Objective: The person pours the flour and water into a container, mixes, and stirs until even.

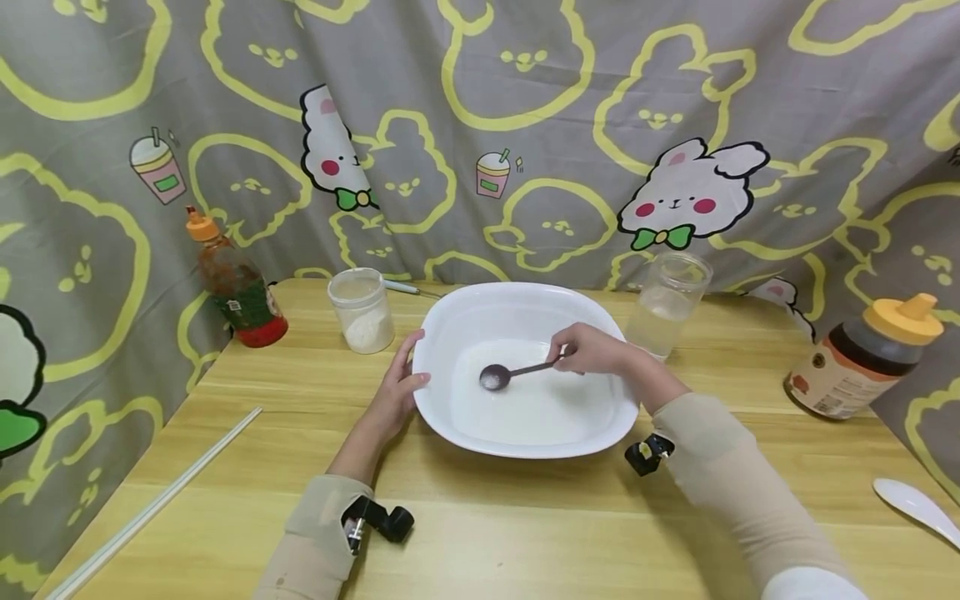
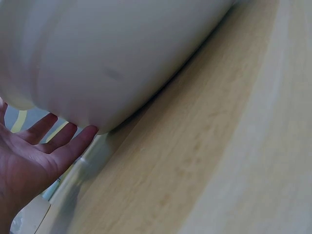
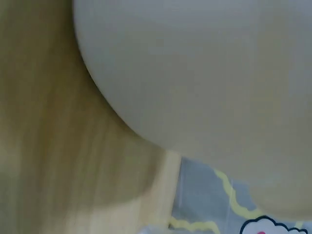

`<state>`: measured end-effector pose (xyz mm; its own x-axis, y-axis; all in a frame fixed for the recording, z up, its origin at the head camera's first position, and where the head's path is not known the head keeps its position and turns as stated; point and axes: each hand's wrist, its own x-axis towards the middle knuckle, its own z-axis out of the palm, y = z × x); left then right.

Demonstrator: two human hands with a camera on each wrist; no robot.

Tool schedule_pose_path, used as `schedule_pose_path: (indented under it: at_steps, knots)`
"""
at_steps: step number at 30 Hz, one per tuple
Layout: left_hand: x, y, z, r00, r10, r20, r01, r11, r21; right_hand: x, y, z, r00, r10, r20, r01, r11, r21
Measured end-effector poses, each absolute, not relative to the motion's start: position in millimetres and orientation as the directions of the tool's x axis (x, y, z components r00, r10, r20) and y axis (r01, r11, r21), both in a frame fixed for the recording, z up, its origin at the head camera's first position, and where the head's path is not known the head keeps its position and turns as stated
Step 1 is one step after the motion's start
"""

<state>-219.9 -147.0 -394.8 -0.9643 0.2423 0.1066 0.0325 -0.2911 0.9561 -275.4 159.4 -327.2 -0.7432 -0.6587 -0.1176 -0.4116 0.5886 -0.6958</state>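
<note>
A large white bowl (image 1: 450, 321) stands in the middle of the wooden table, with a pool of white liquid in its bottom. My right hand (image 1: 592, 348) pinches the handle of a dark metal spoon (image 1: 504, 375), whose scoop holds white powder just above the liquid. My left hand (image 1: 399, 385) rests against the bowl's left rim, thumb on the edge. In the left wrist view the straight fingers (image 2: 58, 141) lie flat on the bowl's outer wall (image 2: 112, 53). The right wrist view shows only the bowl's underside (image 3: 204, 73) and table.
A jar of white powder (image 1: 363, 310) stands left of the bowl and a clear glass jar (image 1: 667, 305) right of it. A red sauce bottle (image 1: 234, 285) stands far left, a dark bottle with yellow cap (image 1: 862, 358) far right. A white spoon (image 1: 915, 505) and a white rod (image 1: 153, 502) lie near the edges.
</note>
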Motion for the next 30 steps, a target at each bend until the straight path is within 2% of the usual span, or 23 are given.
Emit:
schedule_pose_path:
  at_steps: [4,7,12,19,22,25,30]
  knots:
    - [-220,-146,-395,-0.962,0.250,0.108,0.032,-0.290,0.956,-269,160,-326,-0.665,-0.722,-0.193,-0.390,0.556,-0.734]
    - [-221,-146,-394,-0.963,0.243,0.114,0.040,-0.288,0.957,-264,167,-317,-0.647,-0.730,-0.219,-0.401,0.571,-0.717]
    - [-221,-147,-393,-0.964,0.239,0.117,0.046,-0.284,0.958,-261,185,-303,-0.697,-0.681,-0.226,-0.384,0.620,-0.684]
    - [-220,-148,-393,-0.965,0.238,0.109,0.038,-0.285,0.958,-270,194,-302,-0.833,-0.549,-0.066,-0.422,0.707,-0.568]
    - [-219,-148,-394,-0.966,0.237,0.107,0.036,-0.286,0.958,-275,184,-311,-0.864,-0.501,-0.055,-0.377,0.714,-0.590]
    - [-219,-148,-394,-0.966,0.236,0.108,0.036,-0.287,0.957,-277,169,-318,-0.854,-0.517,-0.061,-0.364,0.677,-0.640]
    - [-220,-147,-394,-0.965,0.236,0.113,0.041,-0.289,0.957,-273,152,-326,-0.779,-0.619,-0.098,-0.393,0.603,-0.694]
